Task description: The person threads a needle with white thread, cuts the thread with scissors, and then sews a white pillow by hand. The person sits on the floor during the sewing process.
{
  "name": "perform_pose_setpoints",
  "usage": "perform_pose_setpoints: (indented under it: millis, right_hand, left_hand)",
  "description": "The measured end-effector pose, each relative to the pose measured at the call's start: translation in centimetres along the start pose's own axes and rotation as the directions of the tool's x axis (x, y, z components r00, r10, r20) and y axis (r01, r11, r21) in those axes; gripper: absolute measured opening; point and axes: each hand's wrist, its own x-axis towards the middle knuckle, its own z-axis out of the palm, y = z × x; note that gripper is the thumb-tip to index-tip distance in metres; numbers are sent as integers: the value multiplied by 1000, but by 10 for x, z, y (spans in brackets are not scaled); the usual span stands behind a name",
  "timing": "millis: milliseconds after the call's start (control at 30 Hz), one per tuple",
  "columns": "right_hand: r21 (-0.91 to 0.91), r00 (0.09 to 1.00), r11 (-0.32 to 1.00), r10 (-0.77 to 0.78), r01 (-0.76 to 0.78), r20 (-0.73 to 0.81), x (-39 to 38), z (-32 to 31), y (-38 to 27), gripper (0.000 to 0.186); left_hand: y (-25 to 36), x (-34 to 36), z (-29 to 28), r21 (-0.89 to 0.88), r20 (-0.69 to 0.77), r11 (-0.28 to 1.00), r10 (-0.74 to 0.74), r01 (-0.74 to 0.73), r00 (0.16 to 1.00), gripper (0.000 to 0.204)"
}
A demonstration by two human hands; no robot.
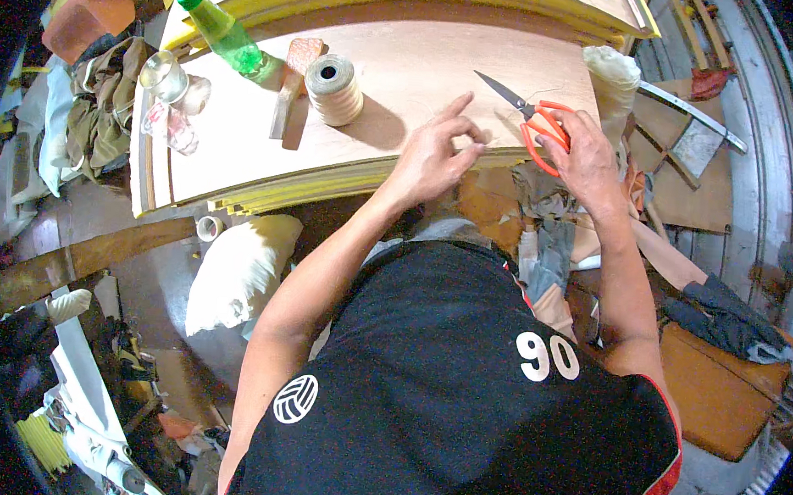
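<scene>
Pretty early stage by the looks of it. The orange-handled scissors (536, 121) are being gripped by the right hand (585, 159), fingers closed around the loops, blades pointing up and to the left across the plywood board (400, 64). The blades look nearly shut, and nothing can be seen between them, so no cut is being made at this exact moment as far as can be told.

The left hand (435, 154) is rested on the near edge of the board, just beside the scissors. Thumb and fingertips are pinched together with the index finger stuck out; something very thin like a thread might be held there, but it's too fine to be made out, so that part can't be called either way.

The big spool of off-white twine (334, 89) is stood upright on the board, well apart from both hands to the left. No loose end can be traced from it to the fingers. A wooden block (290, 93) is lying right next to it, with a green plastic bottle (220, 31) tipped on its side and a clear glass jar (164, 76) beyond that.

No finished piece is laid out on the board. Scraps of cloth and leather (545, 230) are piled below the table edge near the right forearm, and a pale roll of material (612, 83) is parked at the right corner, seemingly untouched. So: tools picked up, materials within reach, actual cutting or stitching mostly left to be done, judging from this layout.
</scene>
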Motion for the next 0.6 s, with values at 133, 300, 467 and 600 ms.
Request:
perform_pose_setpoints:
  millis: [133, 300, 467, 600]
  right_hand:
    - [70, 999, 997, 13, -11, -33, -2, 11, 13, 37]
    - [103, 997, 994, 45, -39, -58, 0, 21, 30, 37]
    - [139, 999, 989, 46, -45, -7, 6, 28, 40, 34]
    - [143, 987, 989, 8, -31, 158, 6, 30, 48, 35]
  left_hand:
    - [-12, 27, 21, -302, 318, 942, -44, 146, 947, 13]
    - [-16, 28, 23, -506, 407, 774, -174, 380, 897, 12]
    - [-4, 41, 13, -640, 354, 650, -225, 410, 908, 10]
    - [8, 56, -3, -719, 248, 616, -205, 322, 947, 7]
